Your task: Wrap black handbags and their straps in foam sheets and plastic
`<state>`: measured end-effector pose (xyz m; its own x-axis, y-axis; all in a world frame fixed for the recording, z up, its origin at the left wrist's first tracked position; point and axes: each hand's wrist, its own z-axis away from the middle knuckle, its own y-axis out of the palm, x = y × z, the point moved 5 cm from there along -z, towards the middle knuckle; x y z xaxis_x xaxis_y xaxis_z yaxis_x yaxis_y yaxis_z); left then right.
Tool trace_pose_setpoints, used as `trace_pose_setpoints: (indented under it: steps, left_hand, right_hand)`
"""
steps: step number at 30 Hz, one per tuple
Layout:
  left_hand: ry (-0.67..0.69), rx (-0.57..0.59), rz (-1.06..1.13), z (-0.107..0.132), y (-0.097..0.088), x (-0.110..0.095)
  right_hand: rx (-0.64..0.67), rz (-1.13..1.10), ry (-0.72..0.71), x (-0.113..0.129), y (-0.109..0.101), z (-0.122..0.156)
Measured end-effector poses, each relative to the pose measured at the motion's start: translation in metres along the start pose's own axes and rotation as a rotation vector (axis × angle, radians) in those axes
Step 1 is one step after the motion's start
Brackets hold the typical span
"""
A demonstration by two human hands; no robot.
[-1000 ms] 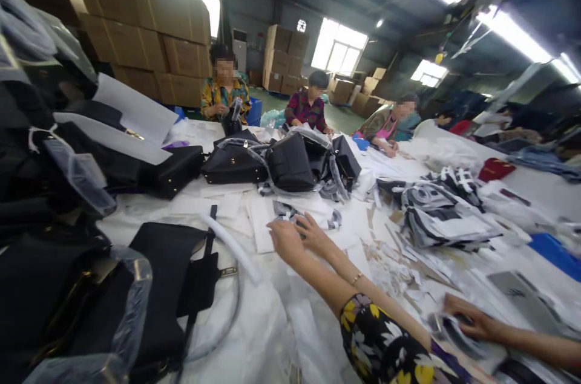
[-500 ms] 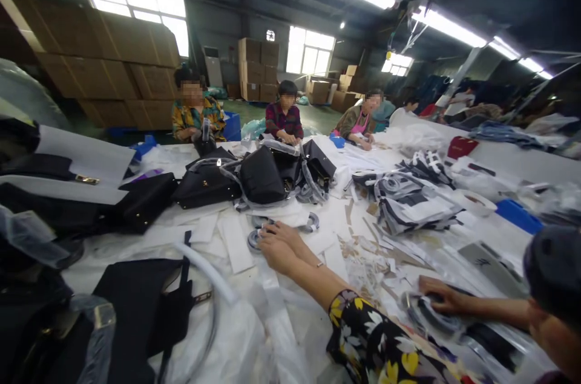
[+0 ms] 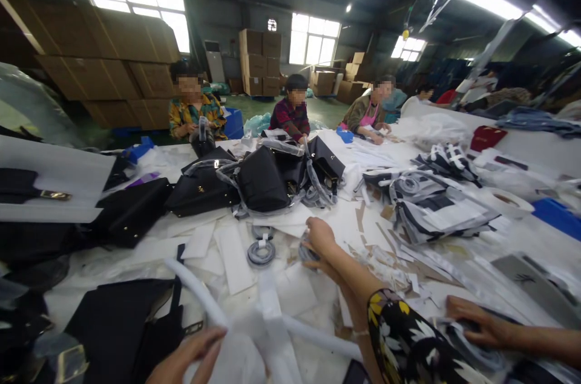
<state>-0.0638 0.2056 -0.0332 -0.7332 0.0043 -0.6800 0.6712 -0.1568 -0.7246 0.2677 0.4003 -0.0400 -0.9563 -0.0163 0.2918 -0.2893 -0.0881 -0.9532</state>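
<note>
My left hand (image 3: pixel 190 357) enters at the bottom left, fingers stretched and apart, near the lower end of a pale foam tube (image 3: pixel 195 287). No firm hold on the tube shows. Left of it lies a black bag piece (image 3: pixel 118 326) with a metal fitting. My right hand does not show. From the right, a co-worker's arm in a floral sleeve (image 3: pixel 399 335) and a bare forearm beneath it reach to the table's middle. The hands there (image 3: pixel 320 245) grip a coiled grey strap (image 3: pixel 304 248), partly hidden. Another wrapped coil (image 3: pixel 261 253) lies to its left.
Black handbags (image 3: pixel 263 178) line the far side. Wrapped pieces (image 3: pixel 436 208) are stacked right of them. Paper scraps (image 3: pixel 376 263) litter the white table. Another co-worker's hand (image 3: pixel 476 323) rests on a coil at right. Several people sit across, with cartons (image 3: pixel 104 78) behind.
My left hand has come into view at the bottom left. The floral-sleeved co-worker's hands have moved right, off the left coil. A second pale tube shows near the bottom centre.
</note>
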Motion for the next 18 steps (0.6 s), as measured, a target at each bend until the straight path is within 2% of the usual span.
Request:
trace_pose_setpoints:
  steps: [1, 2, 5, 7, 8, 10, 13, 16, 18]
  left_hand:
    - [0.022, 0.018, -0.008, -0.033, 0.009, -0.011]
    - [0.050, 0.097, -0.144, -0.068, 0.024, -0.022]
    - [0.094, 0.120, -0.250, -0.170, 0.063, -0.047]
    - [0.100, 0.163, -0.305, -0.216, 0.086, -0.047]
    - [0.110, 0.196, -0.326, -0.230, 0.094, -0.043]
    - [0.143, 0.269, -0.360, -0.243, 0.103, -0.032]
    - [0.217, 0.371, -0.408, -0.238, 0.101, -0.018]
    - [0.275, 0.446, -0.473, -0.226, 0.097, -0.023]
    - [0.279, 0.446, -0.525, -0.218, 0.098, -0.032]
  right_hand:
    - [-0.006, 0.034, 0.051, -0.018, -0.005, -0.010]
    - [-0.003, 0.065, 0.090, -0.033, -0.008, -0.018]
    - [0.069, 0.132, 0.107, -0.063, -0.001, -0.030]
    - [0.122, 0.155, 0.051, -0.070, 0.014, -0.027]
    - [0.135, 0.164, 0.018, -0.072, 0.021, -0.024]
    - [0.137, 0.176, -0.046, -0.074, 0.035, -0.017]
    - [0.126, 0.179, -0.112, -0.079, 0.045, -0.012]
    - [0.136, 0.171, -0.152, -0.084, 0.039, -0.015]
    - [0.146, 0.162, -0.166, -0.084, 0.026, -0.019]
